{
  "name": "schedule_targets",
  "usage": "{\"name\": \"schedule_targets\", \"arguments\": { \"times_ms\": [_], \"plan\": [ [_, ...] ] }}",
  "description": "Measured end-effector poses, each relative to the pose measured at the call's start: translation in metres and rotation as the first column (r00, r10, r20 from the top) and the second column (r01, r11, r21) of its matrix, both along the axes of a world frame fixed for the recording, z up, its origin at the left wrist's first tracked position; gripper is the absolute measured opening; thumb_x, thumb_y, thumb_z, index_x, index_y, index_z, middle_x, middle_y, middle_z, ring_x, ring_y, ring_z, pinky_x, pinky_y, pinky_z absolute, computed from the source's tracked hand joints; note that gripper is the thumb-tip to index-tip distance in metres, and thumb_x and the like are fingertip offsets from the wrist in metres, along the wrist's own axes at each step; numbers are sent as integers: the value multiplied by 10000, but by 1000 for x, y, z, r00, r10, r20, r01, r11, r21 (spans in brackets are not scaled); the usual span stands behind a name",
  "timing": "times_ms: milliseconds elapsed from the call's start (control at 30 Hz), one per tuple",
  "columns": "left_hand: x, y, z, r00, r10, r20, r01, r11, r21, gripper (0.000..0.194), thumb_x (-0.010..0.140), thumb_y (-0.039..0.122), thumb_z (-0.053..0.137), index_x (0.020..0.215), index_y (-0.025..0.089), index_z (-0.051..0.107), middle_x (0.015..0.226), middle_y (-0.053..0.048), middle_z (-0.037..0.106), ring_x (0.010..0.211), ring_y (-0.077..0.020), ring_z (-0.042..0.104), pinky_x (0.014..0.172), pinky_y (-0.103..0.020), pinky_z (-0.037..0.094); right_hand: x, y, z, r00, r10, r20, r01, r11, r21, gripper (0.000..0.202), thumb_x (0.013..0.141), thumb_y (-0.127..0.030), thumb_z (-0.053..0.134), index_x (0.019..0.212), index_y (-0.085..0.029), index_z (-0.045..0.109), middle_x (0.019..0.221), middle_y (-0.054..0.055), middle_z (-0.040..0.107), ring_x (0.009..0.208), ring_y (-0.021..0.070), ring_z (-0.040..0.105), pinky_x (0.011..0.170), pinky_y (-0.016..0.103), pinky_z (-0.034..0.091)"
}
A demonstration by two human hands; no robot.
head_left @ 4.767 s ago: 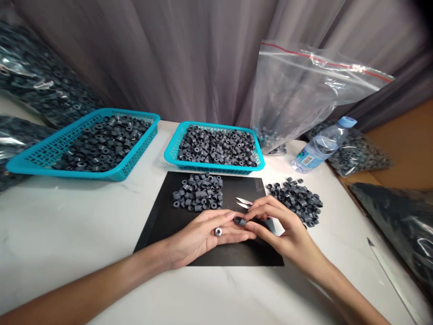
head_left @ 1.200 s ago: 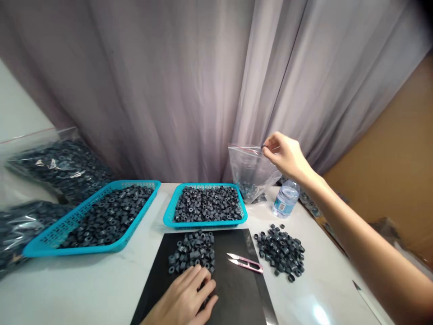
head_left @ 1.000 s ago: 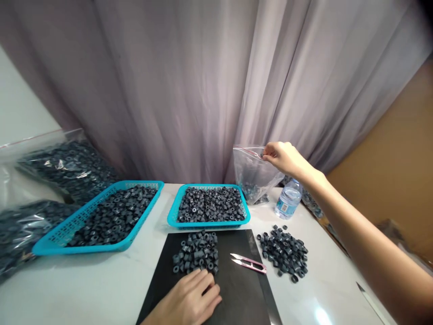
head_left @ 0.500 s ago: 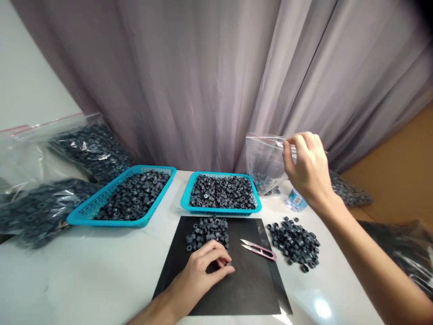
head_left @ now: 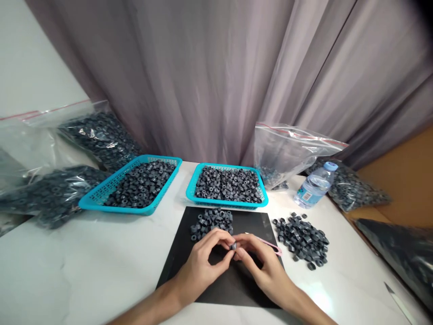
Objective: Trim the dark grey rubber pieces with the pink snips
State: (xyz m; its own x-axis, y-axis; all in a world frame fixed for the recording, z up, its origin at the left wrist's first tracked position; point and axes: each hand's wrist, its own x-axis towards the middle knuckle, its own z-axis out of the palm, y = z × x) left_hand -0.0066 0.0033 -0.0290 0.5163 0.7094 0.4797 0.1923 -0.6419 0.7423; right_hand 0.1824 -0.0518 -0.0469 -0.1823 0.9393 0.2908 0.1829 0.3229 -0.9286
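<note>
While pinching one ring between fingertips of left hand and right hand, above mat; snips beside right fingers, small pile beyond still waiting, bigger pile at right.

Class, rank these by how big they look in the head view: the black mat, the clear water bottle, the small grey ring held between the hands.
1. Black mat
2. Clear water bottle
3. Small grey ring
</note>
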Motion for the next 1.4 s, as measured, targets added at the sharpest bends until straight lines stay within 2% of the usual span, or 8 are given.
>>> {"name": "schedule_targets", "arguments": {
  "times_ms": [100,233,333,467,867,1133,1300,1400],
  "plan": [
    [1,-1,-2,1000,1,-4,-1,1000,25,217,903,49,592,1036,219,599,972,-2,661,873,-114,682,826,-207,561,3,4,3,987,37,-159,-59,989,-136,183,1008,-359,608,1122,-219,640,1000,53,709,894,177,689,838,300,559],
    [1,-2,-5,999,-19,-28,21,998,64,233,936,66,580,1098,233,577,1065,-19,648,983,-127,676,906,-223,548,6,4,2,964,-9,-265,-42,982,-185,163,948,-358,705,1000,-208,669,905,25,708,833,151,689,793,259,555],
    [0,-1,-6,999,-11,-49,13,999,35,246,934,88,602,1129,236,572,1127,-31,634,1007,-133,670,910,-231,551,8,3,-2,963,-40,-267,-12,982,-190,138,930,-335,732,968,-210,686,889,14,706,819,138,686,774,236,551],
    [0,-2,-4,999,-17,-52,16,1000,-22,227,943,113,620,1128,239,584,1036,2,655,909,-100,680,868,-199,555,9,1,-2,958,-32,-284,-26,980,-199,129,925,-306,740,1002,-223,679,928,11,713,854,136,701,812,240,561],
    [2,-4,-3,999,-41,-4,41,997,66,212,948,95,616,1121,217,626,1014,1,701,893,-95,695,864,-186,564,11,-4,-2,975,-63,-213,50,996,-69,131,951,-260,696,1076,-234,665,951,33,720,770,140,712,722,253,613],
    [6,-5,2,998,-56,30,61,979,-194,115,953,151,610,1046,210,641,963,21,744,855,-100,743,849,-188,599,14,-5,-2,993,-109,-39,112,989,95,161,957,-225,679,1117,-234,666,916,24,703,727,136,675,656,243,584],
    [9,-5,6,984,-87,157,155,854,-497,59,952,219,623,1004,191,629,938,-7,760,921,-143,751,875,-240,609,15,-4,-1,985,-151,77,137,976,171,190,953,-231,686,1142,-226,671,906,43,701,732,163,647,653,283,536],
    [10,-7,8,975,-85,205,193,779,-596,91,952,251,634,1014,185,630,959,-22,752,958,-155,742,887,-256,601,16,-4,0,978,-175,116,145,962,232,164,955,-207,678,1118,-223,677,882,41,686,721,163,630,649,286,517]
  ]
}}
